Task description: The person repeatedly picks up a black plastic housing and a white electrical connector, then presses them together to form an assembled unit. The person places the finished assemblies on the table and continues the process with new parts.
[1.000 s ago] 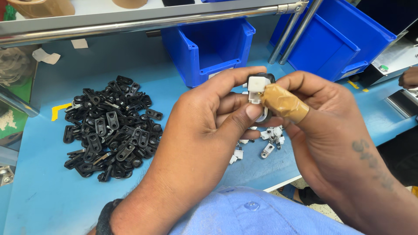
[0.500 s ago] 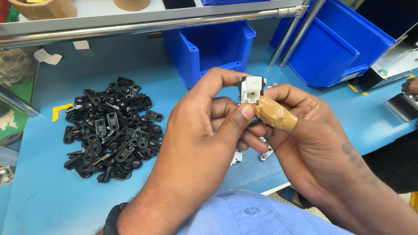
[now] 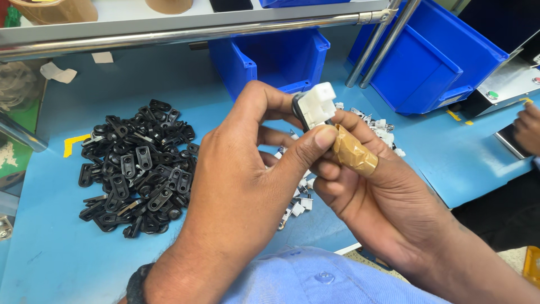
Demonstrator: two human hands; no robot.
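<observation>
Both of my hands meet above the blue table and hold one small part between them: a white plastic block with a black ring-shaped clip fitted against its left side. My left hand pinches it with thumb and forefinger. My right hand, with brown tape wrapped round its forefinger, supports it from below and the right. A pile of black plastic clips lies to the left of my hands. Small white parts are scattered on the table behind and under my hands.
Two blue bins stand at the back, one in the centre and one at the right. A metal rail crosses the top with upright rods. Another person's hand rests at the far right by a metal device.
My hands have kept hold of the white block and black clip, turning and lifting it slightly; the clip now sits against the block's left side. The black pile has not moved.
</observation>
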